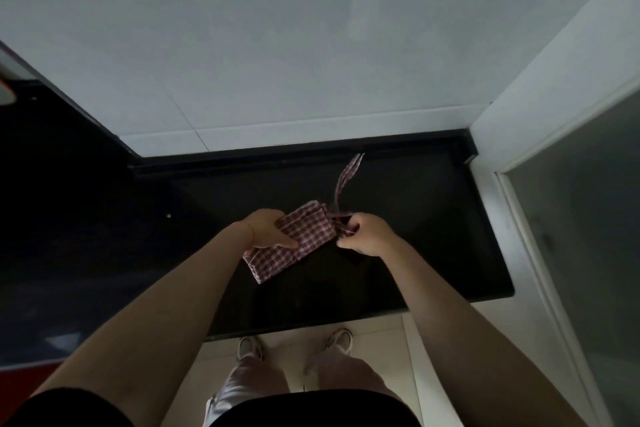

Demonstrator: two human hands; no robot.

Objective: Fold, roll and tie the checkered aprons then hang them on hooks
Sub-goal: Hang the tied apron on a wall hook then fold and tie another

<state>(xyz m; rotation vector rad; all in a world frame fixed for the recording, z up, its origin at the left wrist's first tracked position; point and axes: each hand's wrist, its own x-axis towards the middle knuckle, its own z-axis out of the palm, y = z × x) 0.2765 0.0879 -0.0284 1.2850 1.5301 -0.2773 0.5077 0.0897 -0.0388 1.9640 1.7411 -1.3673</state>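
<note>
A red-and-white checkered apron (294, 241) is rolled into a short bundle over the black countertop (415, 218). My left hand (268, 229) grips the bundle's left side, thumb on top. My right hand (367, 234) pinches the apron's strap (341, 220) right at the bundle's right end, where the strap wraps the roll. The strap's loose tail (348, 177) runs away toward the wall. The lower end of the bundle (263, 267) sticks out below my left hand.
The counter sits in a corner, with a white tiled wall (277, 45) behind and a white frame with a glass panel (571, 218) on the right. A darker counter section (52, 184) extends left. My feet stand on the tiled floor (374, 350) below the counter's front edge.
</note>
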